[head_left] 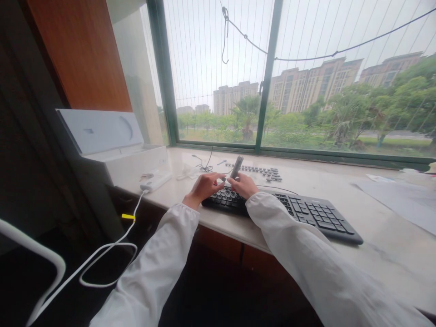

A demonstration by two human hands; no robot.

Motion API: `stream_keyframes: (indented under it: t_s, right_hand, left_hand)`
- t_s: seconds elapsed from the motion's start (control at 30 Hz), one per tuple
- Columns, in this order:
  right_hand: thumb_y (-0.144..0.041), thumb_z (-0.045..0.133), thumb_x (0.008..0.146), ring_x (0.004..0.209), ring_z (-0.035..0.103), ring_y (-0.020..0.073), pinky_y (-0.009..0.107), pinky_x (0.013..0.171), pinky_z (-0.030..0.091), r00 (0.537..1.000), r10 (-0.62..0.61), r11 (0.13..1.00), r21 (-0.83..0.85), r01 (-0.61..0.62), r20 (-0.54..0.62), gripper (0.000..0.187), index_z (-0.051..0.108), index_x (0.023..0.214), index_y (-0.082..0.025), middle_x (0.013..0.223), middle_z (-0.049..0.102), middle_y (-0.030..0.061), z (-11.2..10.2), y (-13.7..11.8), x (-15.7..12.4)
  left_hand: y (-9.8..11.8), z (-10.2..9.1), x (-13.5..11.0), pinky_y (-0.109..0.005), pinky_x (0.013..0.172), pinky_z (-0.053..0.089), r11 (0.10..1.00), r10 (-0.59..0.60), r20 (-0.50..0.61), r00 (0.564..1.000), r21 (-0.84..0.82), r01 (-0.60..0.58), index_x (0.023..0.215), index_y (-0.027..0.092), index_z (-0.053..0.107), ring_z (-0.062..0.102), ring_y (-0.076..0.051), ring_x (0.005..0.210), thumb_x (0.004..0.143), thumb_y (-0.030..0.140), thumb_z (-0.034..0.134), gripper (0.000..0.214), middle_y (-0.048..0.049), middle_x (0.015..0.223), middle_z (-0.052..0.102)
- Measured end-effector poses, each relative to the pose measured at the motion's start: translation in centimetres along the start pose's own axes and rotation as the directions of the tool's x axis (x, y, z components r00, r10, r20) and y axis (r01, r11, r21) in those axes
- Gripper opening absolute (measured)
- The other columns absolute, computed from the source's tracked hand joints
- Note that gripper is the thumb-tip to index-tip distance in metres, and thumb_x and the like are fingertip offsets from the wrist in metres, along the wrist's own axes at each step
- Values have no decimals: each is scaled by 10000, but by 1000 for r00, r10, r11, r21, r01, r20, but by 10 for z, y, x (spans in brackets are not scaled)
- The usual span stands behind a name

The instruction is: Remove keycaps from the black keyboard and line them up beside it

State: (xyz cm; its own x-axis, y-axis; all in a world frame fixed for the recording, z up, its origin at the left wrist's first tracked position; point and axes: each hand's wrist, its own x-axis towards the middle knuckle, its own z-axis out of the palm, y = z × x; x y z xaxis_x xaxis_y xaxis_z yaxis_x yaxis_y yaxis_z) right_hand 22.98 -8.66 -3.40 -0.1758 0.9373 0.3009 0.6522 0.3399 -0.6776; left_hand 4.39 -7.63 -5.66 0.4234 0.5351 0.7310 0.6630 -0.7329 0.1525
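Observation:
A black keyboard (pixel 327 215) lies along the front edge of the marble sill, its left part beneath my hands. In my right hand (pixel 244 185) is a dark stick-like tool (pixel 236 167), held tilted with its upper end pointing up; its lower tip is hidden. My left hand (pixel 206 187) is closed in a pinch just beside it, over the keyboard's left keys. A small dark bit shows at those fingertips, too small to name. Behind the hands, loose keycaps (pixel 269 172) lie in rows on the sill.
A thin black cable (pixel 205 167) lies coiled behind my left hand. To the left are an open white box (pixel 132 159) and a white power strip (pixel 155 180) with its cord (pixel 136 206) hanging down. Papers (pixel 402 200) lie at right. A window (pixel 218 91) rises behind.

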Motion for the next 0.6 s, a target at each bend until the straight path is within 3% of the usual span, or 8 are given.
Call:
stream_keyframes:
  t_s: [0.23, 0.37, 0.47, 0.6]
  right_hand:
    - [-303, 583, 814, 571, 664, 116, 195, 551, 471, 993, 117, 970, 213, -114, -3, 209, 595, 986, -185, 745, 721, 8, -3, 3, 1]
    - [-335, 571, 833, 558, 659, 117, 188, 508, 469, 985, 165, 962, 228, -151, -46, 220, 587, 967, -161, 763, 724, 39, -3, 2, 0]
    - [-325, 559, 844, 556, 646, 112, 199, 577, 476, 996, 88, 984, 158, -85, -13, 193, 613, 951, -173, 707, 711, 12, 4, 2, -3]
    - [-366, 565, 848, 724, 657, 141, 210, 674, 449, 997, -54, 998, -35, 52, -59, 198, 660, 910, -204, 743, 705, 13, 13, -1, -8]
  left_hand:
    - [-1, 1, -1, -228, 669, 479, 999, -44, -25, 999, 8, 44, 1038, 222, 688, 590, -102, 612, 831, 292, 619, 229, -4, 856, 703]
    - [1, -1, 0, -224, 661, 472, 996, -83, -59, 995, 25, 85, 991, 223, 686, 595, -106, 628, 840, 309, 603, 192, 3, 860, 700]
    - [1, -2, 1, -228, 667, 469, 990, -127, -89, 988, 57, 132, 979, 230, 678, 590, -108, 614, 836, 325, 602, 188, 12, 848, 699]
    - [1, -3, 1, -238, 665, 463, 964, -214, -144, 966, 128, 232, 977, 232, 673, 602, -123, 620, 831, 344, 589, 202, 6, 847, 706]
